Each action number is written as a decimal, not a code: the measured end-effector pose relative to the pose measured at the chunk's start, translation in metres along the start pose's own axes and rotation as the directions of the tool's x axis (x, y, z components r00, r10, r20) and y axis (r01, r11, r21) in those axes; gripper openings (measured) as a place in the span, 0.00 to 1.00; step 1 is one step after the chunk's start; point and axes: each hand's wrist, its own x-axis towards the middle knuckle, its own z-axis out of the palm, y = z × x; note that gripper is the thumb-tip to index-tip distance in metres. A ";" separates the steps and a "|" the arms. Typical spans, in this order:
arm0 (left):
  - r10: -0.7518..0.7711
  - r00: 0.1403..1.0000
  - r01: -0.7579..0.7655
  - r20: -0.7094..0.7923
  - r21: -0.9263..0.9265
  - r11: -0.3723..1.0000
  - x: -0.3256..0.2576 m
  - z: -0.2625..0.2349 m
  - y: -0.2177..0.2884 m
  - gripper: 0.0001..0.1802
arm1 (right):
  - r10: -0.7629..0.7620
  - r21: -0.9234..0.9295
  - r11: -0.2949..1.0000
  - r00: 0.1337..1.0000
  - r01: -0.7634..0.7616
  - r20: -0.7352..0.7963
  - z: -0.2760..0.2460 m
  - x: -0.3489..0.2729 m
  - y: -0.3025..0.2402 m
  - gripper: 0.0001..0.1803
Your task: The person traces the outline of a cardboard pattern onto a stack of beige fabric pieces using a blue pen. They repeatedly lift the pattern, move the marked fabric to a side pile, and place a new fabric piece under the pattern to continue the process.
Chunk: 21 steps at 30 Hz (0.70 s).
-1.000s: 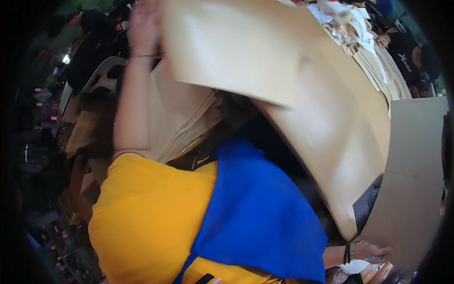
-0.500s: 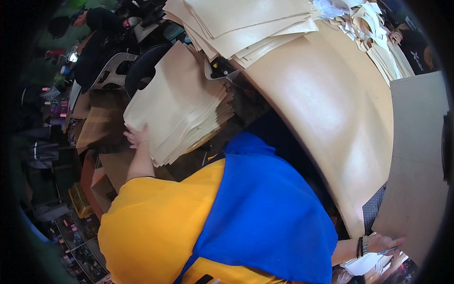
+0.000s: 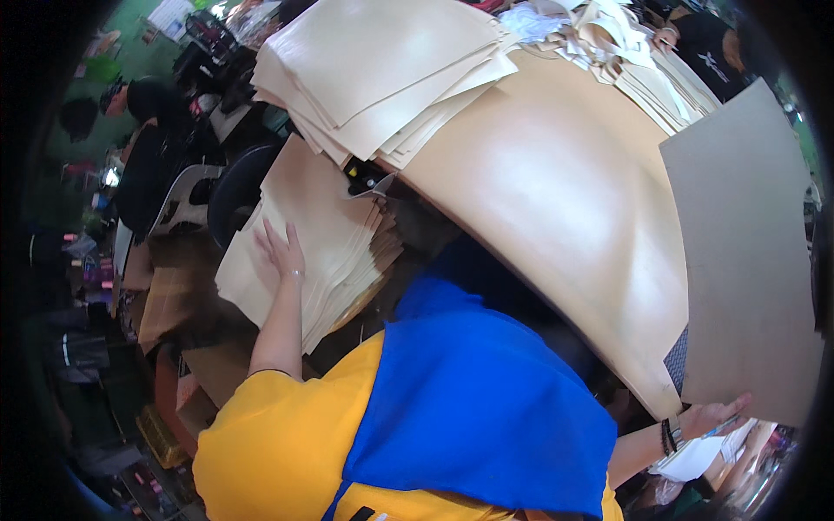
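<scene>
My left hand (image 3: 280, 249) is open, its fingers spread over the top of a thick stack of beige sheets (image 3: 334, 230) left of the table. My right hand (image 3: 714, 417), at the lower right, is closed at the bottom edge of a large flat grey-beige board (image 3: 751, 252). That board stands tilted up beside the table's right edge. A slim, pen-like thing (image 3: 728, 425) shows at the same hand; its kind is unclear. Bracelets circle the right wrist.
A tan, smooth-topped table (image 3: 556, 208) curves across the middle. On its far left end lies another pile of beige sheets (image 3: 382, 69); cut strips (image 3: 630, 52) heap at the far right, near another person (image 3: 708, 56). Cardboard boxes (image 3: 187, 291) and a dark round seat (image 3: 239, 195) stand left.
My left hand has left the stack's near left edge and come over its top, fingers spread. The board has risen and tilted with my right hand. The whole view has shifted.
</scene>
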 end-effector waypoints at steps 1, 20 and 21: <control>0.217 0.974 -0.223 -0.067 -0.097 0.970 0.022 0.011 0.046 0.41 | 0.047 0.063 0.997 0.999 -0.045 -0.027 0.007 -0.006 -0.025 0.23; 0.547 0.715 -0.501 0.435 -0.228 0.835 0.133 0.001 0.356 0.29 | -0.035 -0.140 0.990 0.999 0.033 -0.014 -0.039 -0.016 0.016 0.25; 0.595 0.652 -0.464 0.470 -0.373 0.803 0.114 0.006 0.369 0.29 | 0.049 -0.050 0.997 0.998 -0.051 -0.047 -0.029 -0.018 -0.010 0.25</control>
